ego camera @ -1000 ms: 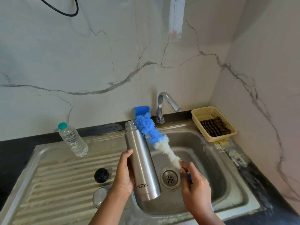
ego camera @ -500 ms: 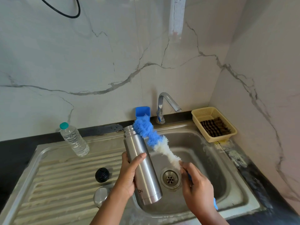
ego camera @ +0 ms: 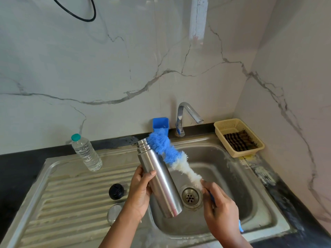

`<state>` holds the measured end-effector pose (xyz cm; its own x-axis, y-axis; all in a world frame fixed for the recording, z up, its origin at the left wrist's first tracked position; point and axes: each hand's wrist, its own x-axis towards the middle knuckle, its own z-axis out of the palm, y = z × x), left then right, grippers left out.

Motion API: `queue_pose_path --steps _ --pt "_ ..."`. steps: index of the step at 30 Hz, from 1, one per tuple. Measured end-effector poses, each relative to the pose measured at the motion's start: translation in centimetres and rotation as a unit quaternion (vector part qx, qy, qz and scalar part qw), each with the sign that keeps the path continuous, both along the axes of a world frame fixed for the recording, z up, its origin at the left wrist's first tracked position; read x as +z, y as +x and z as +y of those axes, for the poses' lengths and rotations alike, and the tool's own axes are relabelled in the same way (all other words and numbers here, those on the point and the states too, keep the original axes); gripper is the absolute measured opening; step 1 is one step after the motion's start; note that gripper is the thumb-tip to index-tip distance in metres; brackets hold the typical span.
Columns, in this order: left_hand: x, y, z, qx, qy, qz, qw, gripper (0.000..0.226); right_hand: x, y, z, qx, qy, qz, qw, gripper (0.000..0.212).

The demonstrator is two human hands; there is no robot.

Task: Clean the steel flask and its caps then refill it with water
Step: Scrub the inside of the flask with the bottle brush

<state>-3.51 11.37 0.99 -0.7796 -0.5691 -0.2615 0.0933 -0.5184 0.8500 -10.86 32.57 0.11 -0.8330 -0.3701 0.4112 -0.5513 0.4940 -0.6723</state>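
Steel flask (ego camera: pixel 160 179) tilted over sink basin (ego camera: pixel 238 176), gripped at mid-body by left hand (ego camera: pixel 140 192). Bottle brush (ego camera: pixel 167 151) beside neck (not inside), handle pinched in right hand (ego camera: pixel 221 210). Better: align tip with mouth, push straight, twist. Two caps on drainboard: black cap (ego camera: pixel 116 191), steel cap (ego camera: pixel 114 213).

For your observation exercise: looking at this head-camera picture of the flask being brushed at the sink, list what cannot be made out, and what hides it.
- Inside of the steel flask: head view, its mouth points away.
- Bottle brush handle: mostly covered by the right hand.
- Steel cap: partly behind the left hand and forearm.
- Contents of the blue holder: its opening faces away from the camera.
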Motion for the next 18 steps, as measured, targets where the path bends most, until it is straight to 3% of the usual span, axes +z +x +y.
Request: queue_pose_path --steps 4,8,11,18 --pt "-0.08 0.26 0.11 -0.009 0.036 0.02 0.999 0.069 -0.17 -0.12 -0.24 -0.013 0.018 0.0 1.0 0.041" --pt "0.54 0.22 0.45 -0.024 -0.009 -0.013 1.0 0.102 -0.44 0.38 0.11 0.022 0.008 0.04 0.999 0.039" --pt "0.6 0.12 0.44 -0.018 -0.029 -0.03 0.999 0.109 -0.62 -0.01 0.44 0.011 0.001 0.023 1.0 0.036" --pt "0.35 0.18 0.03 0.0 -0.019 -0.038 0.999 0.086 -0.05 0.36 0.36 0.026 0.013 0.08 0.996 0.035"
